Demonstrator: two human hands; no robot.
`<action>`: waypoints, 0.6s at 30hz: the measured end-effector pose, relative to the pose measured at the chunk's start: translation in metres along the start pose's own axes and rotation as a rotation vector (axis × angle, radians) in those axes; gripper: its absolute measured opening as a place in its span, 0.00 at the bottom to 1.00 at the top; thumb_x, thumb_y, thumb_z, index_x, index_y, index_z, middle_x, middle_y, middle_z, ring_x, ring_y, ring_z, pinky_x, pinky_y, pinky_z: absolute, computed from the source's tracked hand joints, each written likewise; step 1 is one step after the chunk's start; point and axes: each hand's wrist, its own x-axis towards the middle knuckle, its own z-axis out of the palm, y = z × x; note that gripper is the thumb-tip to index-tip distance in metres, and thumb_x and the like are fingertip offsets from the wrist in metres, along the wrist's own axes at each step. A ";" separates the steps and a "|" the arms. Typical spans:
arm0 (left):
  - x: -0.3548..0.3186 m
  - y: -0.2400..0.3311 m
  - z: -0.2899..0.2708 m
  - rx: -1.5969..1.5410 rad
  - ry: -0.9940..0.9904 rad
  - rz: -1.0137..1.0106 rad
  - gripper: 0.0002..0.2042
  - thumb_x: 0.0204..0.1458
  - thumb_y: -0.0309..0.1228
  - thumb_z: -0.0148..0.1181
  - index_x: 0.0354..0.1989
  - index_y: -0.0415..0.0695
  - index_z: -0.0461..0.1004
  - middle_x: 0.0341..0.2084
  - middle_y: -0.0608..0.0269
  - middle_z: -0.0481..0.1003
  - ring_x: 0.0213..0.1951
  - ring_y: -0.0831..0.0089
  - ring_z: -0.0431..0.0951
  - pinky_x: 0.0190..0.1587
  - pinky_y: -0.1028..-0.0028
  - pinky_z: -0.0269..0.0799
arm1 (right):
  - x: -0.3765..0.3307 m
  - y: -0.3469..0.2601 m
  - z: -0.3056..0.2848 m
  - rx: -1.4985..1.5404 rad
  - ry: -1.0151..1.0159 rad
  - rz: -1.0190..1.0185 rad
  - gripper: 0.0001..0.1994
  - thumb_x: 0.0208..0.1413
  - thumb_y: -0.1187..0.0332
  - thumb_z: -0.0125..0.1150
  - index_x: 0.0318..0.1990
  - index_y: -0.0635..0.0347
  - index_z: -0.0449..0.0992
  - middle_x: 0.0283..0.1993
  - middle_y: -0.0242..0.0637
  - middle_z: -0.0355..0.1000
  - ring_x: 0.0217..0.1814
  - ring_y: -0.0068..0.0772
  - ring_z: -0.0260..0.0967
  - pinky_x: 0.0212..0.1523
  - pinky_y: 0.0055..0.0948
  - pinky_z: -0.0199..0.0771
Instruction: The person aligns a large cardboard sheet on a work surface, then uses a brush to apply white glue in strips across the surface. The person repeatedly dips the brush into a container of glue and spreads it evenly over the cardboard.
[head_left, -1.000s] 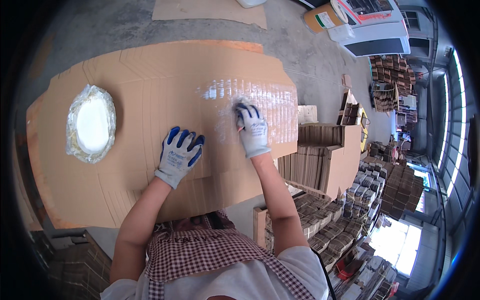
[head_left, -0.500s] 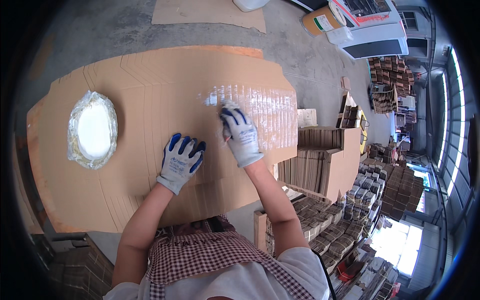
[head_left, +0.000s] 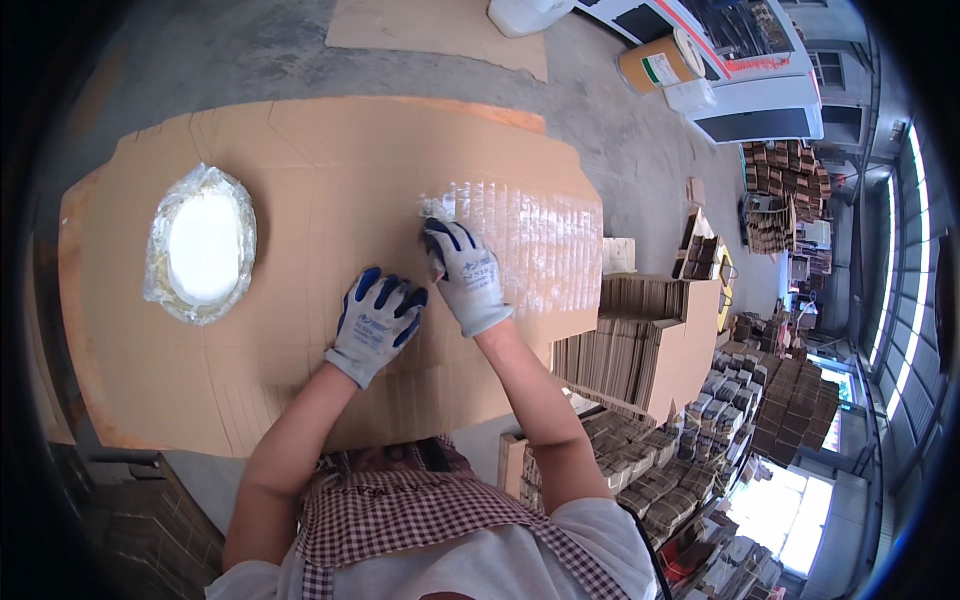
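My left hand [head_left: 376, 325], in a white work glove with blue-coated fingers, lies palm down with fingers spread on a large brown cardboard sheet [head_left: 300, 240]. My right hand [head_left: 466, 272], gloved alike, is farther right and farther off. Its fingers are curled down toward the sheet; what they grip is hidden beneath them. White wet-looking streaks [head_left: 540, 240] in ridged bands cover the sheet's right part, reaching those fingertips. On the left of the sheet stands an oval container [head_left: 152, 262] lined with crumpled clear plastic, holding a white substance [head_left: 205, 245].
Stacked cut cardboard [head_left: 625, 340] stands just past the sheet's right edge. Farther right are many tied cardboard bundles [head_left: 640, 450]. A brown drum [head_left: 655, 62] and a white machine [head_left: 755, 115] stand at the far right. Another flat cardboard piece [head_left: 430, 35] lies on the floor beyond.
My right hand has slid slightly left along the near edge of the white streaks. The left hand stays flat on the cardboard. The whole view has shifted a little.
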 end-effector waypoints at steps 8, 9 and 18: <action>-0.006 -0.002 0.001 0.008 -0.012 -0.005 0.14 0.55 0.37 0.60 0.50 0.55 0.81 0.47 0.61 0.75 0.55 0.60 0.72 0.65 0.47 0.65 | 0.005 0.019 -0.029 0.350 0.220 0.501 0.19 0.56 0.77 0.63 0.56 0.60 0.78 0.58 0.42 0.77 0.59 0.43 0.75 0.62 0.36 0.74; -0.006 -0.003 0.002 0.001 -0.018 -0.007 0.15 0.55 0.37 0.59 0.50 0.55 0.80 0.47 0.61 0.75 0.55 0.60 0.72 0.65 0.47 0.65 | 0.007 0.010 -0.029 0.786 0.353 0.727 0.19 0.55 0.81 0.63 0.56 0.64 0.78 0.53 0.39 0.80 0.52 0.35 0.78 0.59 0.30 0.76; -0.005 -0.002 0.000 -0.008 -0.019 -0.008 0.15 0.57 0.38 0.57 0.53 0.55 0.79 0.47 0.61 0.75 0.55 0.59 0.73 0.65 0.47 0.65 | 0.036 0.011 0.036 0.779 0.332 0.520 0.17 0.54 0.77 0.69 0.52 0.65 0.78 0.51 0.41 0.79 0.52 0.35 0.77 0.56 0.32 0.76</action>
